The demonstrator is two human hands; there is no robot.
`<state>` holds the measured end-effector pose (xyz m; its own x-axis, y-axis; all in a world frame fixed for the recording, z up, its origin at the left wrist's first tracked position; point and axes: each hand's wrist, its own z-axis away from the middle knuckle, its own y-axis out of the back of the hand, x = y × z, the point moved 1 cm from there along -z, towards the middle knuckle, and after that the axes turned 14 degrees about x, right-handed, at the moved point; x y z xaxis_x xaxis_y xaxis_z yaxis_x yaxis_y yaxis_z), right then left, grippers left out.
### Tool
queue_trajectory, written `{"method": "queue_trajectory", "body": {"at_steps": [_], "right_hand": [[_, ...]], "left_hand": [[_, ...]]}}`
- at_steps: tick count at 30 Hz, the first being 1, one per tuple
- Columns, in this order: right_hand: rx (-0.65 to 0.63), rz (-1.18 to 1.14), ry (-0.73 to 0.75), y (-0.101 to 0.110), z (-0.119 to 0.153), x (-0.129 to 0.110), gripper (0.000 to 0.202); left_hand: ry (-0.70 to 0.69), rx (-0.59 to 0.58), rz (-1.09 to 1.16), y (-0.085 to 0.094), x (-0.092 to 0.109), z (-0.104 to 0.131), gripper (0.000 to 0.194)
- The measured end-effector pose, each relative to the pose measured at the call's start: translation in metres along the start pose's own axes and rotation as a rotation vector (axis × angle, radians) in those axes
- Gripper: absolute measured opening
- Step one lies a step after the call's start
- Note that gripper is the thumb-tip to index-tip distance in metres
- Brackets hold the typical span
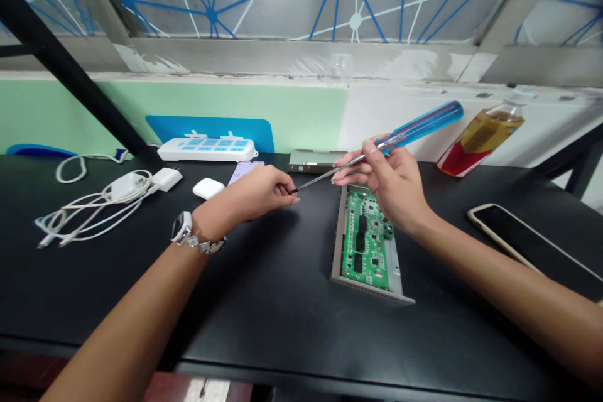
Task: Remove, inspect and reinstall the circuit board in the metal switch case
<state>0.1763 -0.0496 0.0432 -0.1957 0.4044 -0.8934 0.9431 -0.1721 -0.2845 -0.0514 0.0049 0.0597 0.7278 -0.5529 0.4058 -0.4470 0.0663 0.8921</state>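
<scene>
My right hand (pixel 391 179) holds a screwdriver (pixel 419 129) with a clear blue handle, tilted so its thin shaft runs down to the left. At the tip, my left hand (pixel 271 191) is closed in a pinch; whatever lies between those fingertips is too small to make out. A metal tray with a green circuit board (pixel 370 245) rests on the black table below my right hand. Behind the hands, a flat grey metal cover (pixel 315 162) lies near the wall, partly hidden by my right fingers.
At the left are white cables with chargers (pixel 127 188), a power strip (pixel 207 149), a white earbud case (pixel 208 188) and a lit phone (pixel 245 171). A drink bottle (pixel 483 132) and a dark phone (pixel 532 242) are at the right. The black table (pixel 264 314) ends near me.
</scene>
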Motion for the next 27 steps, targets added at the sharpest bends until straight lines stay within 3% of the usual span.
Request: {"method": "queue_trajectory", "body": {"at_steps": [7,17,21,27], "right_hand": [[-0.013,0.026,0.0,0.006,-0.002,0.0,0.032],[-0.014,0.043,0.034,0.003,0.001,-0.01,0.029],[-0.002,0.058,0.055,0.004,0.0,-0.013,0.029],[-0.052,0.112,0.094,0.009,-0.002,-0.017,0.032]], "left_hand": [[-0.086,0.035,-0.026,-0.012,-0.009,-0.002,0.023],[-0.151,0.071,-0.225,-0.011,0.005,-0.001,0.017],[-0.155,0.114,-0.114,-0.015,0.01,-0.001,0.018],[-0.136,0.274,0.093,-0.026,0.032,0.004,0.017]]}}
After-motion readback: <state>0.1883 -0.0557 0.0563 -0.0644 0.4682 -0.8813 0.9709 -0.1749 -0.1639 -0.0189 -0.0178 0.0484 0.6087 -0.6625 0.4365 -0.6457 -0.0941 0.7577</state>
